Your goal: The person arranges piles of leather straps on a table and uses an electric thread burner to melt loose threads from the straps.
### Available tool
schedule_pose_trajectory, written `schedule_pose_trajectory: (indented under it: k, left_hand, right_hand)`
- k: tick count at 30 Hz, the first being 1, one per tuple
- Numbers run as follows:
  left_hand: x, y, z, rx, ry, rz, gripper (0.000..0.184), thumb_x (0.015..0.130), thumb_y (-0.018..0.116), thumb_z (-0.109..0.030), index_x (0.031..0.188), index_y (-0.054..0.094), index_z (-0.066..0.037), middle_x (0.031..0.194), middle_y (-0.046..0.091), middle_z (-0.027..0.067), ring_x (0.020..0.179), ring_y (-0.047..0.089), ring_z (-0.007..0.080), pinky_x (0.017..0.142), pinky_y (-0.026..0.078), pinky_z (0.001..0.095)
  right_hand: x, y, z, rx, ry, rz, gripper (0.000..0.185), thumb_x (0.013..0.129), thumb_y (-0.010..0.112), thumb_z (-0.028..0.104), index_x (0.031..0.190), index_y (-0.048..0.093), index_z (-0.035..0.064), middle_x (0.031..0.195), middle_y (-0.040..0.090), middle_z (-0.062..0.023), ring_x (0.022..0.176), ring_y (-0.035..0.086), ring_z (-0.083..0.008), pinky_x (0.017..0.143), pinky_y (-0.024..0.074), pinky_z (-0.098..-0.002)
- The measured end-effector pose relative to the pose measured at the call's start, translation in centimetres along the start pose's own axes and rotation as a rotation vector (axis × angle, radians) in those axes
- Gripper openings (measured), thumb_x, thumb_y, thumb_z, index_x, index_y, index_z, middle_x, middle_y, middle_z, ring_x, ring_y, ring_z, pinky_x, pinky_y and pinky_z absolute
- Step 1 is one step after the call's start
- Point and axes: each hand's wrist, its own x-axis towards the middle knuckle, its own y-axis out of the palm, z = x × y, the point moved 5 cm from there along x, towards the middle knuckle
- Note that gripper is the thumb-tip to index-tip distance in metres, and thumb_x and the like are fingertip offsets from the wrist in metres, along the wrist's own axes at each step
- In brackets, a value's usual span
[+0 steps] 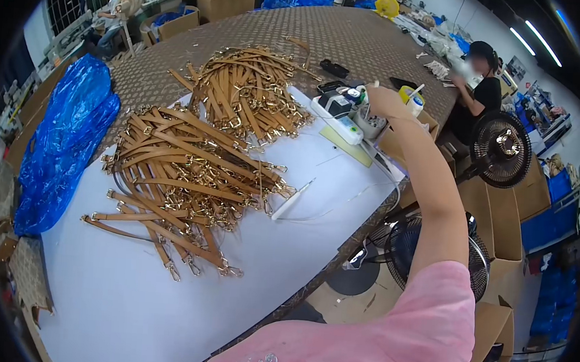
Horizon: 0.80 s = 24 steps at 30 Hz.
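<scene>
My right hand (386, 102) reaches far out over the right side of the table, its fingers bent closed beside a small clear container (370, 125) and a bottle with a green cap (360, 94). What the fingers hold, if anything, is too small to make out. A white power strip (337, 121) with a black plug-in adapter (334, 104) lies just left of the hand. On the white sheet rests a white pen-like tool (293, 200) with a thin cord. Two heaps of tan leather straps (184, 168) with gold metal clasps lie farther left. My left hand is out of view.
A yellow tape roll (407, 94) and white bottle (415, 106) stand right of my hand. Black fans (501, 149) and cardboard boxes (500, 214) stand beyond the table's right edge. Blue plastic (66, 147) lies at left. A person (485, 87) sits at the far right.
</scene>
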Motion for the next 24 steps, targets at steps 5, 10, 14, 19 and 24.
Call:
schedule_pose_trajectory:
  k: [5,10,14,19,24]
  left_hand:
    - [-4.9,-2.9,0.9,-0.079,-0.086,-0.057,0.038,0.089,0.055,-0.021,0.123,0.061,-0.005,0.11,0.067,0.0197,0.099,0.065,0.0277,0.087,0.05,0.0401]
    - [-8.3,-6.2,1.5,-0.16,-0.135,-0.137,0.038,0.089,0.055,-0.021,0.123,0.061,-0.005,0.11,0.067,0.0197,0.099,0.065,0.0276,0.087,0.05,0.0401]
    - [-9.0,-7.9,1.4,-0.23,-0.143,-0.159,0.038,0.089,0.055,-0.021,0.123,0.061,-0.005,0.11,0.067,0.0197,0.099,0.064,0.0275,0.087,0.05,0.0401]
    - [-10.7,-10.4,1.4,-0.314,-0.158,-0.197,0.038,0.089,0.055,-0.021,0.123,0.061,-0.004,0.111,0.067,0.0196,0.099,0.064,0.0273,0.087,0.05,0.0401]
    - [-13.8,-10.6,2.0,-0.45,-0.177,-0.286,0.039,0.089,0.055,-0.021,0.123,0.061,-0.004,0.111,0.067,0.0196,0.099,0.064,0.0272,0.088,0.05,0.0401]
  right_hand:
    - [-3.2,-3.1,9.5,0.355,-0.181,0.028,0.022,0.075,0.067,0.007,0.093,0.055,0.0046,0.089,0.069,-0.0155,0.084,0.068,-0.0332,0.071,0.0511,-0.0426]
    - [-11.1,-0.2,19.0,1.048,-0.499,0.263,0.032,0.068,0.077,0.008,0.084,0.049,0.0071,0.08,0.062,-0.0083,0.079,0.064,-0.0266,0.068,0.0488,-0.0365]
    - [-15.7,-0.5,21.4,0.859,-0.49,0.077,0.029,0.072,0.073,0.005,0.087,0.049,0.0086,0.081,0.061,-0.0089,0.075,0.063,-0.028,0.067,0.0489,-0.0366]
    - [-16.4,-2.7,18.2,0.746,-0.336,-0.249,0.028,0.075,0.069,0.005,0.097,0.052,0.0105,0.08,0.062,-0.0103,0.075,0.065,-0.0284,0.067,0.0504,-0.0391]
    - [-9.9,-5.5,7.3,0.617,0.112,-0.749,0.025,0.085,0.062,0.008,0.109,0.053,0.0093,0.085,0.064,-0.0146,0.08,0.066,-0.0307,0.069,0.0504,-0.0424]
